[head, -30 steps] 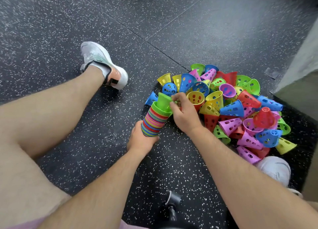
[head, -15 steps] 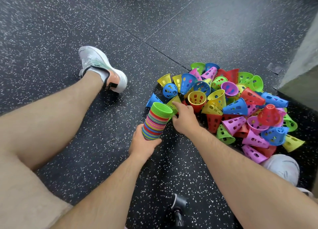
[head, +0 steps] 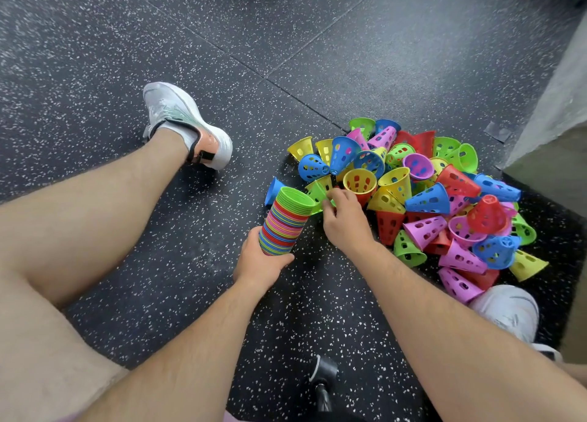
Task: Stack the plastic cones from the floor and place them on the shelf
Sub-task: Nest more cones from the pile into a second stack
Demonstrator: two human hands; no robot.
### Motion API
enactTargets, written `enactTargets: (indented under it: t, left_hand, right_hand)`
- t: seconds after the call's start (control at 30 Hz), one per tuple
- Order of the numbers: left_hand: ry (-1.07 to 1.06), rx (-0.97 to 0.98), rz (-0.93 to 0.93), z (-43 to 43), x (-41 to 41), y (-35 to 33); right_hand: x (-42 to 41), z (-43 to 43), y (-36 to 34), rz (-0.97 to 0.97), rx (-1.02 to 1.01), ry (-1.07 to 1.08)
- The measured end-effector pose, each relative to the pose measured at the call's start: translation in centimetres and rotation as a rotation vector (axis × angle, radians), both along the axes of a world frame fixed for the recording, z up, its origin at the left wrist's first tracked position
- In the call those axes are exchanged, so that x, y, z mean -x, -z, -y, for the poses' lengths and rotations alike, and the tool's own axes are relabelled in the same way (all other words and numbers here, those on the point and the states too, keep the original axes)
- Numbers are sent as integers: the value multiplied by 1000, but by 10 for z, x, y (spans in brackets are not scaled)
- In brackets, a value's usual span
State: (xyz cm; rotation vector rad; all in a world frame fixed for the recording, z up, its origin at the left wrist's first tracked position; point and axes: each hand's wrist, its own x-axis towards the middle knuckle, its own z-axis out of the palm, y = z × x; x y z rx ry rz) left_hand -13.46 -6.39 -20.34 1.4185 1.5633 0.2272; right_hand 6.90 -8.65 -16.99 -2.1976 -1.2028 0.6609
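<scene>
Since half a second ago, my right hand (head: 346, 223) has edged toward the stack and now pinches a loose green cone (head: 316, 194) just beside the stack's mouth. My left hand (head: 259, 263) is wrapped around the bottom of the stack of cones (head: 286, 223). The stack's long axis leans up and away from that grip, open rim uppermost. The pile (head: 444, 205) lies on the floor (head: 190, 278) beyond my right hand.

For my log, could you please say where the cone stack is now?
Head view, centre: the cone stack, gripped at its base by the left hand, tilts just left of the loose pile.
</scene>
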Motion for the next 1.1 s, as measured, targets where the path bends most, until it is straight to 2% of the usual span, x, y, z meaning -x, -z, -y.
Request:
enactTargets:
  t: [0.17, 0.3, 0.57, 0.7, 0.77, 0.87, 0.93, 1.03, 1.1]
  left_hand:
    - [29, 2, -36, 2, -1, -5]
    - [41, -15, -66, 4, -3, -10]
    - [-32, 19, -60, 4, -2, -14]
    - [-107, 42, 0, 0, 0, -9]
    - [-120, 45, 8, -2, 1, -9]
    - [-133, 44, 19, -4, 4, -4]
    - [-155, 50, 33, -4, 6, -1]
    - [-204, 80, 48, -5, 11, 3]
    - [-222, 93, 63, -6, 14, 4]
  right_hand:
    - [-14, 0, -30, -68, -209, 101]
    - [-7, -1, -47, -121, -308, 55]
    - [25, -6, -40, -129, -141, -251]
    - [35, -21, -37, -301, -154, -134]
    - [34, -34, -33, -311, -148, -59]
    - [25, -57, -21, -166, -67, -88]
    - [19, -75, -11, 18, 21, -252]
    - [12, -103, 3, 175, 74, -489]
    - [11, -118, 6, 333, 190, -627]
